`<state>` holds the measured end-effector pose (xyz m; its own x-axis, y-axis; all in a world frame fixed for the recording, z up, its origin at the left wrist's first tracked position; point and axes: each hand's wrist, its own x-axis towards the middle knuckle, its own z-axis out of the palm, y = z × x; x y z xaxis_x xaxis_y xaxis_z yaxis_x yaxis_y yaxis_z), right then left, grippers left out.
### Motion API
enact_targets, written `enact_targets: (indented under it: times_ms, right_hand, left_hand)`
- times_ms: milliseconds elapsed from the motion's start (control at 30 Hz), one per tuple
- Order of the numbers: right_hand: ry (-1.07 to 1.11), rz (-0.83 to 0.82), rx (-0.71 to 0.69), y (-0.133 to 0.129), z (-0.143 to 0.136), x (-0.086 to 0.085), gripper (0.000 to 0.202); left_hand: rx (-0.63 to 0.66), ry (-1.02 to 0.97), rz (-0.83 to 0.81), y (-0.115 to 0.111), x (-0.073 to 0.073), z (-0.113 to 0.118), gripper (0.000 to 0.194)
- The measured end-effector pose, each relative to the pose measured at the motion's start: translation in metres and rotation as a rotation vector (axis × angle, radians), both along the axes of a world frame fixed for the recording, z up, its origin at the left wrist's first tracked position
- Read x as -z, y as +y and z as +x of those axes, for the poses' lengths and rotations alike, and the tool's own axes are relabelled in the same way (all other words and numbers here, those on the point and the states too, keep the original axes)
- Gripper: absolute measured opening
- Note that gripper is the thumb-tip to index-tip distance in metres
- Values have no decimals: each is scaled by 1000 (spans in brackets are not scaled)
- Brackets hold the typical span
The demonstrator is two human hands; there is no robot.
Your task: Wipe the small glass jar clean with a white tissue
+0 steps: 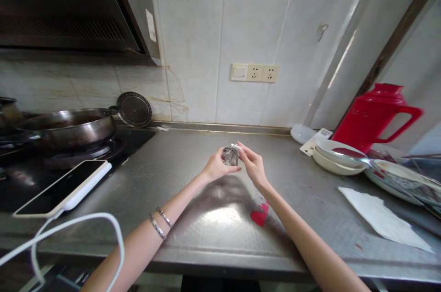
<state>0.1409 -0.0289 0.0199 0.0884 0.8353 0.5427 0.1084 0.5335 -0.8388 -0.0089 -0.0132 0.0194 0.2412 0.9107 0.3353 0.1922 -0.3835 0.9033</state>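
Observation:
My left hand (217, 165) is closed around a small grey metallic object (230, 156) with rounded edges and some openwork or pattern on its face; its kind is too small to make out. Close against its upper right side, my right hand (252, 161) pinches a small, thin white piece (235, 146). Whether that white piece touches the metal object is unclear. Both hands are above the middle of the steel counter (186, 145). A torn red scrap (260, 215) lies on the counter near my right forearm.
On the left, a steel pan (72, 129) sits on the stove, with a phone (62, 188) and white cable (82, 217) nearer me. To the right are a red thermos (372, 117), stacked bowls (339, 165), a plate (389, 184) and a white paper napkin (382, 218).

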Motion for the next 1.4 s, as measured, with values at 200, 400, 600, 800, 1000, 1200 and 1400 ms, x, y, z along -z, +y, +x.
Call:
enact_targets:
  times_ms: [200,400,600,800,1000,1200,1400]
  right_hand:
    - [57,-136,-334,-6,-3,-5,50]
    - [47,-179,-263,-7,-2,-7,52]
    - [160,-326,-288,-6,1,-10,52]
    - [154,-382,-218,-1,3,-5,46]
    - [-35,-299,-128,9,8,1,43]
    - [-240,72,93,14,14,4,35]
    - [-343,217,69,2,12,-2,32]
  left_hand:
    - [-3,47,47,-1,-4,-1,62]
    - [131,83,71,4,1,-8,90]
    - [86,274,250,6,3,-17,130]
    - [25,230,320,3,9,-9,100]
    - [53,173,268,1,11,-5,89]
    - [-5,187,258,-2,9,-3,86]
    - [-81,161,296,-1,10,0,83]
